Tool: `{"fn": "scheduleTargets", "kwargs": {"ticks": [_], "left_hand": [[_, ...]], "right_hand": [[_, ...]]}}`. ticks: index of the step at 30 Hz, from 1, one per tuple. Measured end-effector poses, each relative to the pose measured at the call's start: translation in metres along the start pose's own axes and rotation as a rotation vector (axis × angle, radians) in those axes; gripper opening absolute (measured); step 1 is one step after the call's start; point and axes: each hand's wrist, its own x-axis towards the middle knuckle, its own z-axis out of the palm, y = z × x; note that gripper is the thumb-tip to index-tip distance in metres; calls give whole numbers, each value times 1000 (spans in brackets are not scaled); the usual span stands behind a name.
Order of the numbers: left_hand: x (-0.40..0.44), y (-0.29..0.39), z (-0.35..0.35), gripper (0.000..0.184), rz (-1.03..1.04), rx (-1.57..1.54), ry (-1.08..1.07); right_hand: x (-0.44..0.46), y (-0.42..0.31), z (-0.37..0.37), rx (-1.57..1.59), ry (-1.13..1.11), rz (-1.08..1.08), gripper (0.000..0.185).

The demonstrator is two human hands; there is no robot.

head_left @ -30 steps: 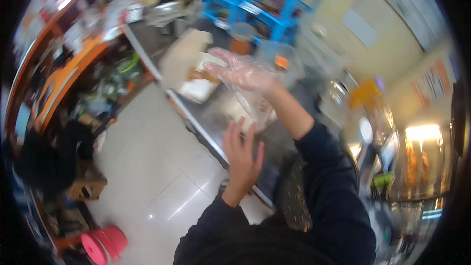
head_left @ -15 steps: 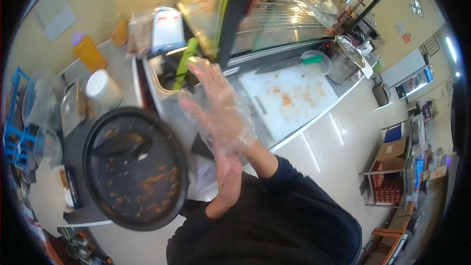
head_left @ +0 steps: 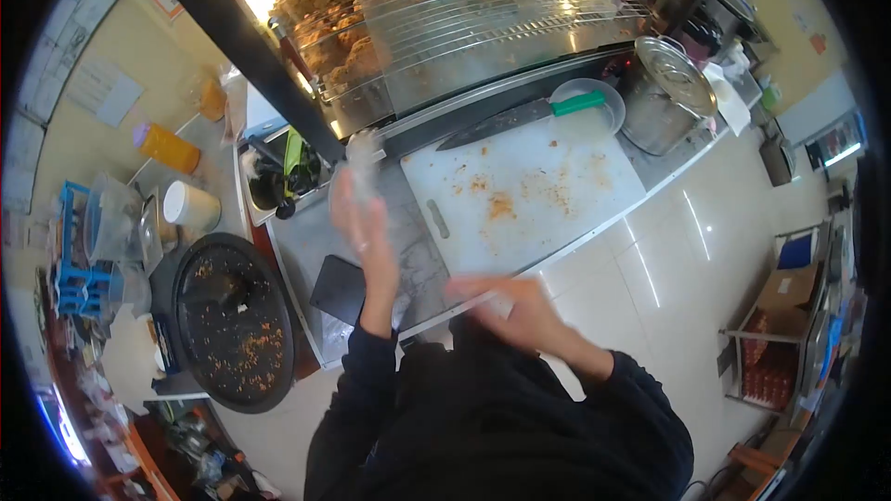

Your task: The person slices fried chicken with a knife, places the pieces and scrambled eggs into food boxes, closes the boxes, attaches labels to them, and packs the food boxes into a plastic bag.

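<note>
Crumpled clear plastic, apparently a thin glove (head_left: 365, 150), is at the fingers of my left hand (head_left: 360, 232), over the grey counter. Motion blurs these fingers, but they look closed on the plastic. My right hand (head_left: 515, 311) is bare and blurred, fingers stretched leftward and apart, near the front edge of the white cutting board (head_left: 529, 186). Crumbs lie on that board, and a large knife with a green handle (head_left: 577, 104) rests along its back edge. A flat black object (head_left: 339, 289) lies below my left hand.
A round black pan (head_left: 232, 325) with crumbs stands at left. Behind it are a white tub (head_left: 192, 205) and an orange bottle (head_left: 167, 148). A tray of utensils (head_left: 283, 172) sits beside the glass food cabinet (head_left: 445, 28). A lidded metal pot (head_left: 664, 97) stands at right.
The view has turned right toward the cutting board. The glove has come off my right hand, and my hands have separated. Clear plastic now shows at my left fingers.
</note>
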Motion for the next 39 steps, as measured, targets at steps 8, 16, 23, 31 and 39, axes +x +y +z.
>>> {"fn": "scheduleTargets", "kwargs": {"ticks": [8,16,23,31,39], "left_hand": [[-65,-2,82,58,276,21,-639],[-96,-12,208,62,429,124,-931],[-95,-10,154,60,314,72,-831],[-143,-32,-145,47,-65,-98,-862],[-234,-54,-480,35,-298,258,14]], "right_hand": [[87,186,-189,-1692,554,303,20],[84,115,-162,-1264,474,204,11],[46,165,-102,-1102,498,149,17],[64,75,-17,-1170,784,-377,8],[89,-37,391,-355,70,-475,22]]}}
